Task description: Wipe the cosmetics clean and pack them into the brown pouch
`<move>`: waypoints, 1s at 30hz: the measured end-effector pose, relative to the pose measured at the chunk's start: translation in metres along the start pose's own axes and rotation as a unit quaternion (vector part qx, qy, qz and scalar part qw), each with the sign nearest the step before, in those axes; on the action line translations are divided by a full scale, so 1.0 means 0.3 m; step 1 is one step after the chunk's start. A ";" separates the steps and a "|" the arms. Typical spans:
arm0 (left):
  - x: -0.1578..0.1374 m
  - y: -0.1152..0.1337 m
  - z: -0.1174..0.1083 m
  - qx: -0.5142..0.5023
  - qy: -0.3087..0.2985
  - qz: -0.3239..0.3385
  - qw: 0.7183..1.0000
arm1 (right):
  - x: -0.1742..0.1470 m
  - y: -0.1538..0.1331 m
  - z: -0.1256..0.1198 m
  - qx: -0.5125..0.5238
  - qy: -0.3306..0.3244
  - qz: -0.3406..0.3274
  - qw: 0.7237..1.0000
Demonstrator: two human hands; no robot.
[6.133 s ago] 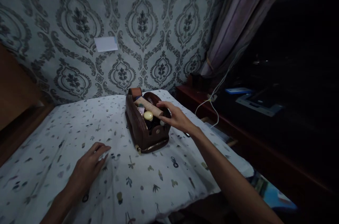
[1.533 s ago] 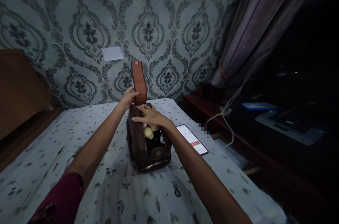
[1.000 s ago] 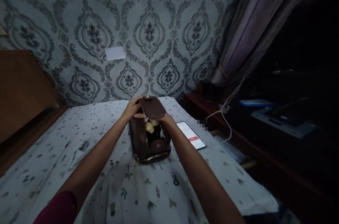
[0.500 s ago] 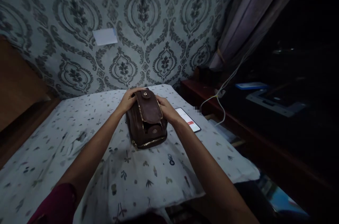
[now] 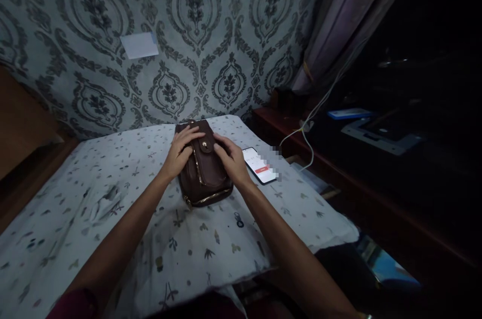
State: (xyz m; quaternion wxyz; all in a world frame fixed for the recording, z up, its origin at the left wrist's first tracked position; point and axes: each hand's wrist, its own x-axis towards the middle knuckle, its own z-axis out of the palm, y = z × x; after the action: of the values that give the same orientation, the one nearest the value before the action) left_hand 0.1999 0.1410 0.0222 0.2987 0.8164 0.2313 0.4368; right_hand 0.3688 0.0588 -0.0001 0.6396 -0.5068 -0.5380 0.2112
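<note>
Phone [image 5: 253,158] just beside my right hand, at 3 o'clock from the bag: screen lit, a line of digits too blurred to read for certain, white lettering on the red button [image 5: 262,170] also too small. Grey square blocks cover its right edge.

Brown leather bag [image 5: 214,171] sits mid-view on the white printed cloth [image 5: 222,253]. Gold zip [image 5: 213,198] along its 6 o'clock edge; any mark on the metal clasp [image 5: 205,144] not legible.

Left hand [image 5: 181,154]: fingers extended and spread, resting on the bag top, not clenched. Right hand [image 5: 231,161]: touching the bag's 3 o'clock side, thumb near the clasp; whether it grips, I cannot tell.

Surroundings: pale card [image 5: 139,45] against the patterned wallpaper at 11 o'clock, writing on it not discernible. Curtain [image 5: 339,22] at 2 o'clock; white cable [image 5: 312,115] hanging below it, beyond the phone. Wooden panel [image 5: 22,123] at 9 o'clock.
</note>
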 end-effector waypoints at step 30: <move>-0.093 -0.052 0.056 -0.003 0.109 0.006 0.994 | -0.204 0.013 0.124 -0.426 0.077 -0.195 0.880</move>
State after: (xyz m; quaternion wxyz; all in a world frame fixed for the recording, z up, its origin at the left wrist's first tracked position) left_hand 0.1981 0.1294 -0.0120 0.2712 0.7646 0.2561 0.5257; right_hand 0.3159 0.0260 -0.0361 0.4301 -0.6294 -0.6132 -0.2071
